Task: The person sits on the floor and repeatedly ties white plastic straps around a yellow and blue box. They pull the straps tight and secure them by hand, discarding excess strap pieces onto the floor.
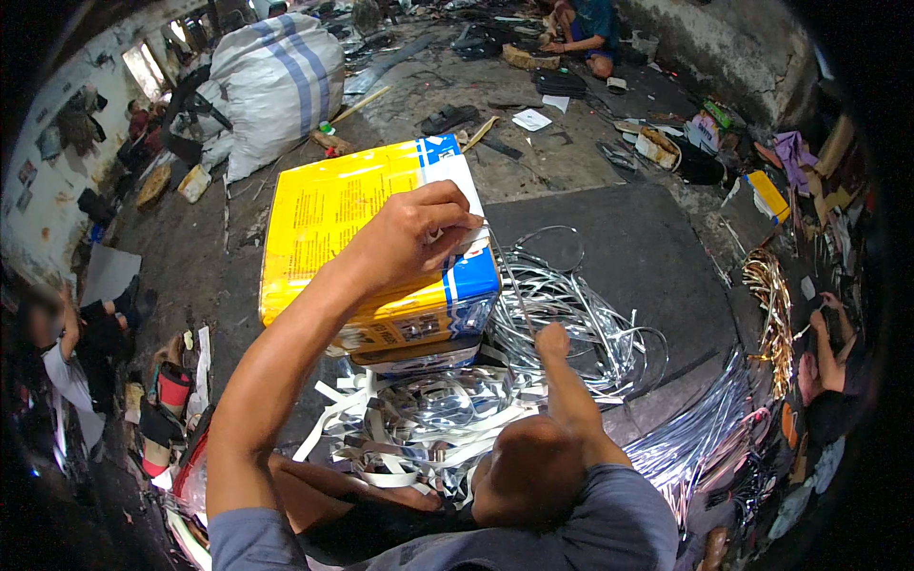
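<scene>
Before me stands a large box-shaped container [333, 205], yellow with blue and white parts. My left hand [428, 228] is over its right side, fingers pinched on one end of a thin strip [515, 285]. Lower down to the right, my right hand [552, 341] is closed on the same strip, which runs between the two hands. Under and beside the right hand lies a tangled heap of shiny silver strips [595, 319]. White and silver strips [447, 404] lie coiled in front of the container, by my knees.
A white sack [276, 86] with blue stripes stands at the far left. Silver strips [700, 433] and gold strips [769, 305] lie to the right. Other people sit at the far right [595, 33], left [71, 366] and right edge [833, 357]. Scraps litter the floor.
</scene>
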Motion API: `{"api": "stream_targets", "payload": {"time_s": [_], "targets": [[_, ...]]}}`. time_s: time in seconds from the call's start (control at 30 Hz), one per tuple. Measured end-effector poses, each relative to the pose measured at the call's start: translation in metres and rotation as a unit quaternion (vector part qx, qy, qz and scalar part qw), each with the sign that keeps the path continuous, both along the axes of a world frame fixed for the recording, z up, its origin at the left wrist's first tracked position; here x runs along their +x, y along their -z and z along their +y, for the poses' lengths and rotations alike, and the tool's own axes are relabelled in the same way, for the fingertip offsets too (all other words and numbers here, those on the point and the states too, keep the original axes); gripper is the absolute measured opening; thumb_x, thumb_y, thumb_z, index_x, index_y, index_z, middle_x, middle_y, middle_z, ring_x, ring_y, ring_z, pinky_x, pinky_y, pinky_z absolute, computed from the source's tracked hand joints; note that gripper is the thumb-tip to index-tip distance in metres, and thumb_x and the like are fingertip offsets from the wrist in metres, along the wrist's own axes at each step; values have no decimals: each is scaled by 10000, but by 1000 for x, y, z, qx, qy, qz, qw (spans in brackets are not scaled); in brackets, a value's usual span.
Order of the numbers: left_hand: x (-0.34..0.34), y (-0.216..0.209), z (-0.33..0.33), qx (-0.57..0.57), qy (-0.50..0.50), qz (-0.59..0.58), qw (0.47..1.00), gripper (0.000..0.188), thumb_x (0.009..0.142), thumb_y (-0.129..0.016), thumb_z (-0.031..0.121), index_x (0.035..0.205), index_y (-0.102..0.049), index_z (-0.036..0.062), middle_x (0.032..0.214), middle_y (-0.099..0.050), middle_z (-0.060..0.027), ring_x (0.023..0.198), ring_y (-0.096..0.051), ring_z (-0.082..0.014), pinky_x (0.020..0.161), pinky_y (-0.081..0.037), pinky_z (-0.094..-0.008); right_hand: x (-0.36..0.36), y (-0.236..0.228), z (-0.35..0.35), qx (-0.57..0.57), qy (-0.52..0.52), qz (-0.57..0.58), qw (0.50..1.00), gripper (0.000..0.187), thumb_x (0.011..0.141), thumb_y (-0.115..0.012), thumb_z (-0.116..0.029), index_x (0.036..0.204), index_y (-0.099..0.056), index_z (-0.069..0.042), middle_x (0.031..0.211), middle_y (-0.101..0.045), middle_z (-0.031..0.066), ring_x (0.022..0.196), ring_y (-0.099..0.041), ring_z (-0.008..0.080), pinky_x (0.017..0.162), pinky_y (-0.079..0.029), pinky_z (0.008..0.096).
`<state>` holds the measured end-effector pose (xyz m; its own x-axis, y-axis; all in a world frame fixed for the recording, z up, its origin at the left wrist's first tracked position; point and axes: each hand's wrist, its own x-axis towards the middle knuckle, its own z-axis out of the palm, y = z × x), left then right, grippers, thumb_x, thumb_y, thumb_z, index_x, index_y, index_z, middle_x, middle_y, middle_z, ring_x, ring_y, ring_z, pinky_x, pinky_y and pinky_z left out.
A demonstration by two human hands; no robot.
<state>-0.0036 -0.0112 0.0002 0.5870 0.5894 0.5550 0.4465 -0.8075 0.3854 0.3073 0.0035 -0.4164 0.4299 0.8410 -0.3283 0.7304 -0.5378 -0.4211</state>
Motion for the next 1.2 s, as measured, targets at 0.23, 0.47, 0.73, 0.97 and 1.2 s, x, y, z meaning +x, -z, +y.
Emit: {"api": "stream_targets", "payload": {"time_s": [0.23,0.47,0.73,0.97,1.2], "targets": [[-6,-4,-6,83,-41,85,992,300,875,-715,153,1168,-771,120,1166,-674,-98,1193,-592,-331,1023,-493,-453,40,39,8,29,32,-59,997,332,894,-666,-250,1054,-755,27,1117,-736,256,1076,-710,439,919,-578,513],[-4,5,4,106,-61,119,985,537,921,-662,549,1231,-761,121,1488,-574,-106,1438,-439,-350,1204,-357,-465,142,71,-22,94,280,313,903,337,941,-582,-236,1157,-644,14,1067,-704,218,890,-736,338,689,-635,395],[-1,4,0,110,-48,112,986,496,896,-721,465,1272,-737,143,1529,-535,-86,1429,-455,-344,1198,-362,-484,-1,-21,-90,166,135,159,964,462,983,-633,-441,1026,-638,19,829,-690,214,725,-707,356,617,-585,468],[18,-8,-42,304,-49,0,951,294,785,-806,185,1049,-712,96,1154,-683,-88,1065,-660,-300,883,-573,-391,-53,-37,-111,203,-252,-56,944,282,829,-802,-309,955,-761,-60,992,-617,177,999,-613,385,783,-512,490],[65,10,-113,111,40,-4,993,440,782,-785,76,1202,-659,43,1169,-670,-118,1058,-684,-300,873,-584,-396,-26,-179,-84,251,-135,494,822,226,969,-714,-179,1111,-714,-3,963,-741,56,831,-667,165,749,-529,308]]}}
